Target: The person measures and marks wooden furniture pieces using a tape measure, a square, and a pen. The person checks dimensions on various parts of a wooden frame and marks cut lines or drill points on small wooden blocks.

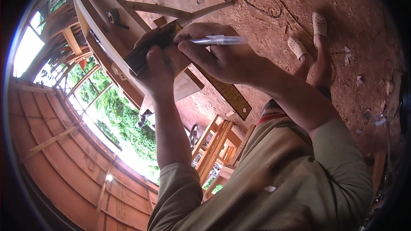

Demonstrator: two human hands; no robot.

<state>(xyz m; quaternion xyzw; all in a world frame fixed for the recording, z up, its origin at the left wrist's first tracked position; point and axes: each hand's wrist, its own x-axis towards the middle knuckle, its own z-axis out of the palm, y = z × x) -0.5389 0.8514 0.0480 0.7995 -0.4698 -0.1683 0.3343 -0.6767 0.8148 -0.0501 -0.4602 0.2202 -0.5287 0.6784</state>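
My left hand (158,70) is closed around the dark stock of a carpenter's square (150,47), its thumb lying along the near side. From there the square's yellow graduated blade (231,96) runs toward the lower right, passing under my right hand. A pale wooden piece (179,57) shows between my hands, against the square. In my right hand (227,57), a clear pen (220,39) is pinched between thumb and fingers, its tip close to the square's upper end. The exact contact of the tip is hidden by my fingers.
Beyond my left hand stands a wooden bench (96,0) with a small black tool (113,17), perhaps a tape measure, on it. A wooden bar (209,10) juts rightward. Wooden frames (214,141) stand below. A cord (274,15) crosses the dirt floor near feet in pale clogs (319,23).
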